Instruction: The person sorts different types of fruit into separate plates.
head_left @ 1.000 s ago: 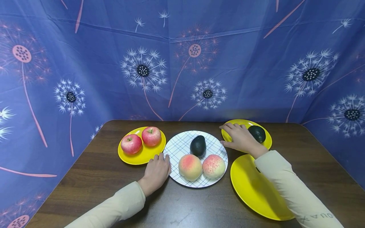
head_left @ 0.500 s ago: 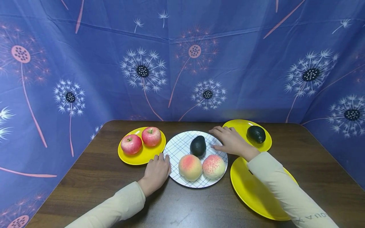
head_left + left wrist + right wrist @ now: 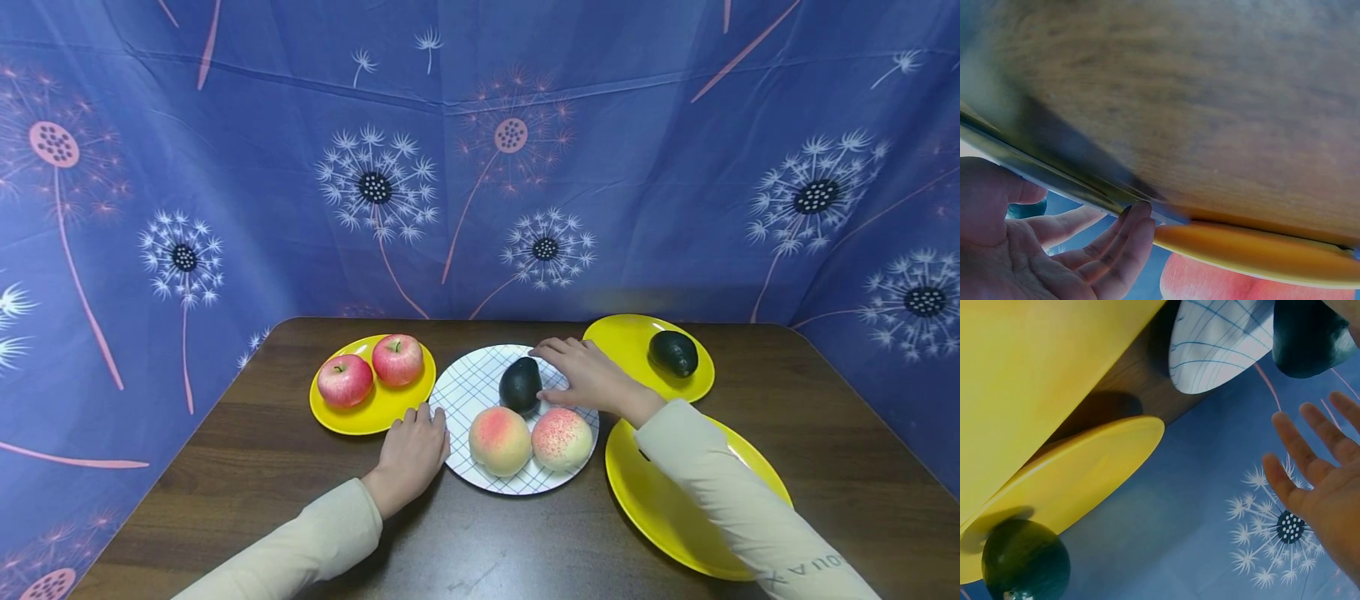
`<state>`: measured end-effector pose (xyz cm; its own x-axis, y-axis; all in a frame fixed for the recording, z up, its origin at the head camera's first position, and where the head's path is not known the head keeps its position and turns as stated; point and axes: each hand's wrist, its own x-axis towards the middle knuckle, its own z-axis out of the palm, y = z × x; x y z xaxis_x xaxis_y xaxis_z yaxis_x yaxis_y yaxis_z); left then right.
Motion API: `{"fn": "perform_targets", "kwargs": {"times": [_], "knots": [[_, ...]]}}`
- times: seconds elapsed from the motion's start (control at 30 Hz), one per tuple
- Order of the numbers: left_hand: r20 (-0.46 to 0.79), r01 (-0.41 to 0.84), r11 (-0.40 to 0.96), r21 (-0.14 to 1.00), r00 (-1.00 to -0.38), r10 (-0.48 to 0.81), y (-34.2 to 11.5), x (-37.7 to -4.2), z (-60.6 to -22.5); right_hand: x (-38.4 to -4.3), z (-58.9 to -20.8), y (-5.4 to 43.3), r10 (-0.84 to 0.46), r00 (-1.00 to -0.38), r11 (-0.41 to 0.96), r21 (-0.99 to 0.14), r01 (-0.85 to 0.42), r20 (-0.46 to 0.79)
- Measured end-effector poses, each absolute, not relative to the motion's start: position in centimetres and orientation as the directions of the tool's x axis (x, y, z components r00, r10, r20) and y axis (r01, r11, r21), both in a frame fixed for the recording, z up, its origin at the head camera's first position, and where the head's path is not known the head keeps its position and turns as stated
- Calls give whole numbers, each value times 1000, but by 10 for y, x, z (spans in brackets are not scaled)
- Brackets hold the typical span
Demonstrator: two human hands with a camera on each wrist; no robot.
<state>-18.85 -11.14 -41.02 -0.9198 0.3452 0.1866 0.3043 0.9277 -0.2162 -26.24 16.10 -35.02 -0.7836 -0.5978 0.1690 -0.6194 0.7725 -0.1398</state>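
The left hand (image 3: 414,450) rests at the left rim of a white plate (image 3: 465,383) with blue lines. In the left wrist view its fingers (image 3: 1129,250) are loosely bent by the rim and the thumb stands apart. A dark green avocado (image 3: 519,385) sits on that plate behind two peaches, one (image 3: 498,442) on the left and one (image 3: 562,439) on the right. The right hand (image 3: 588,377) is spread over the plate's right side, thumb and fingertips beside the avocado. In the right wrist view its fingers (image 3: 1294,447) are apart; contact with the avocado cannot be told.
A yellow plate (image 3: 375,412) with two red apples (image 3: 371,371) stands at the left. Another yellow plate (image 3: 626,333) holds an avocado (image 3: 673,354) at the back right. A larger yellow plate (image 3: 652,500) lies partly under the right forearm. A blue patterned cloth (image 3: 480,208) hangs behind the table.
The right hand has moved left from above the back-right yellow plate to the avocado on the white plate. The left hand and the fruit have stayed where they were.
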Motion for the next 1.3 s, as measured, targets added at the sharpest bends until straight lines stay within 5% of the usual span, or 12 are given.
{"fn": "perform_targets", "kwargs": {"times": [1.3], "knots": [[236, 307, 923, -233, -903, 360, -111, -187, -410, -271, -351, 134, -689, -725, 708, -206, -675, 9]]}}
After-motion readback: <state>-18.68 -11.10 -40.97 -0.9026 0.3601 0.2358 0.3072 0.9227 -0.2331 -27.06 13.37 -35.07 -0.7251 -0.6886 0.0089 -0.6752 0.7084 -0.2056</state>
